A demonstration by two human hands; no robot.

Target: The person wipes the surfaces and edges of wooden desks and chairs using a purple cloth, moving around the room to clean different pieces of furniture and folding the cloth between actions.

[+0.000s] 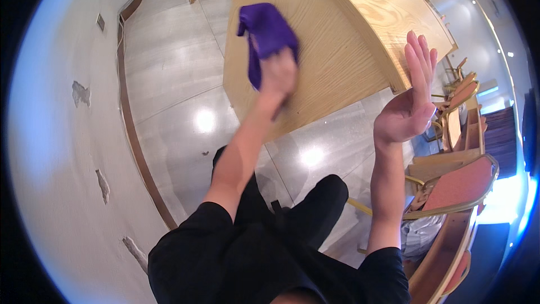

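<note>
My left hand grips a purple cloth, slightly blurred, which lies bunched and folded against the broad light wooden panel of a desk or counter. Part of the cloth hangs down beside my wrist. Along the panel's right side runs a raised wooden ledge with a thick edge. My right hand is beside the near corner of that ledge, fingers stretched upward and nothing in its grasp. Whether its palm touches the wood I cannot tell.
A pale wall with chipped patches and a brown skirting board stands at left. Shiny floor tiles run between wall and desk. At right are a pink-padded chair, more chairs and a curved wooden desk.
</note>
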